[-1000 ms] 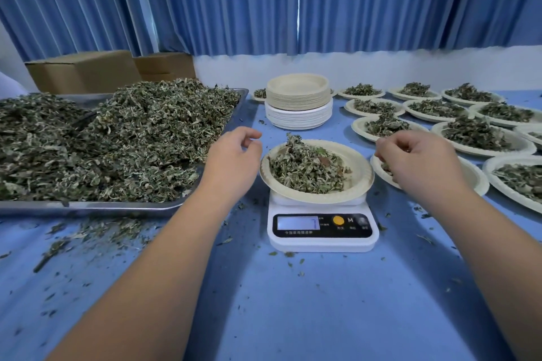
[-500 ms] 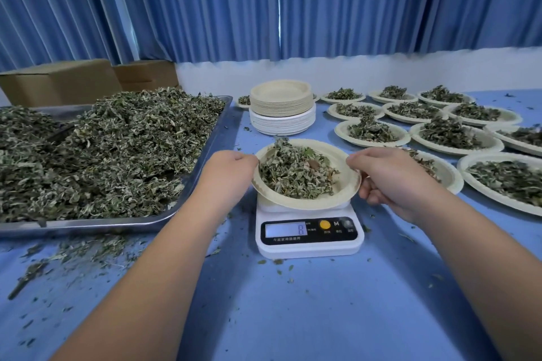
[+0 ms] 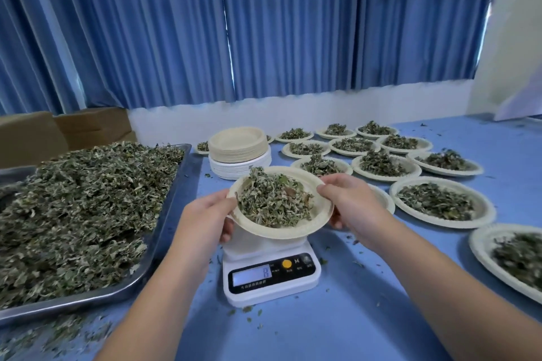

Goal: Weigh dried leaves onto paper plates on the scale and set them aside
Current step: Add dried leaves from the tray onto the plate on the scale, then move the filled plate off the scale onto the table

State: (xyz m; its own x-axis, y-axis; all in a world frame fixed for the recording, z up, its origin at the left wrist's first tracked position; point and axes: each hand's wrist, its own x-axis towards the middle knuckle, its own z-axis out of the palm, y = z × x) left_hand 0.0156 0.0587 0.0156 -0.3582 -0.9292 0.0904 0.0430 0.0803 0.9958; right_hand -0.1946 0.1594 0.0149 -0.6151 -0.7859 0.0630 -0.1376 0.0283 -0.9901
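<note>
Both hands hold a loaded paper plate over the scale.

The left hand (image 3: 205,220) grips the paper plate (image 3: 293,233) at its 9 o'clock rim, thumb curled over the edge. The right hand (image 3: 349,202) pinches the rim at 3 o'clock. The plate, heaped with dried leaves (image 3: 272,205), tilts above the scale (image 3: 269,275). From the scale, the leaf tray (image 3: 164,231) lies at 9 o'clock, the stack of empty plates (image 3: 237,143) at 12, and the filled plates (image 3: 487,214) from 1 to 3.
</note>
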